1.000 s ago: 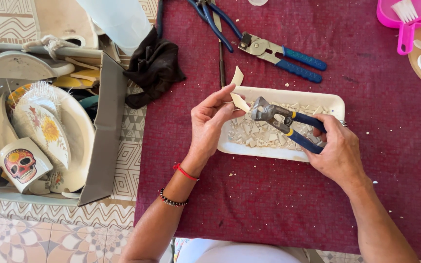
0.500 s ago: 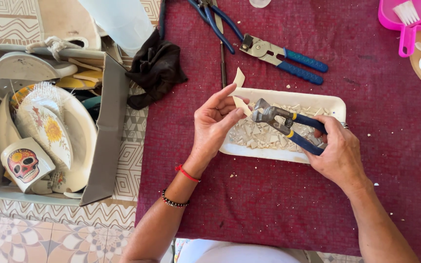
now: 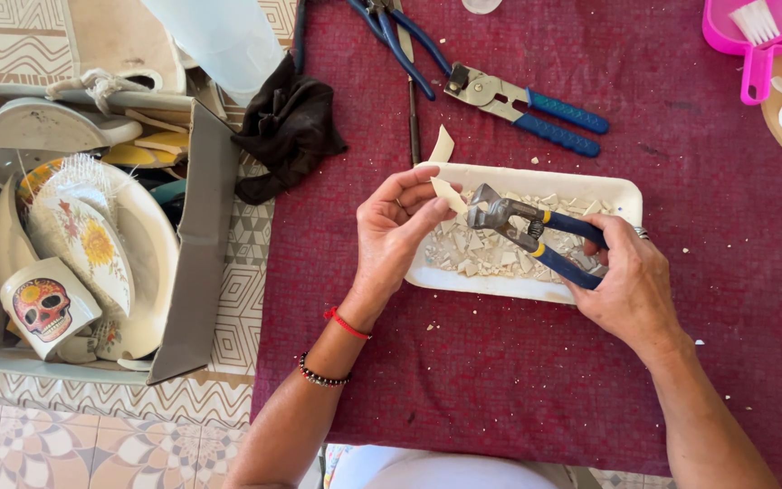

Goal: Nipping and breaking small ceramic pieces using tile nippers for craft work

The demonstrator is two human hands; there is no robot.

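Left hand [image 3: 395, 237] pinching a thin cream ceramic shard [image 3: 448, 194], right hand [image 3: 631, 288] gripping blue-handled metal nippers [image 3: 536, 235] (jaws near the shard), over a white oblong tray [image 3: 622, 195] of chips

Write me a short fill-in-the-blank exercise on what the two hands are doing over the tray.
1. The left hand pinches a cream ceramic ____.
2. The right hand grips nippers with ____ handles.
3. Both work above a white tray holding broken ____.
4. A cup in the cardboard box shows a painted ____.

Missing words: shard; blue; chips; skull
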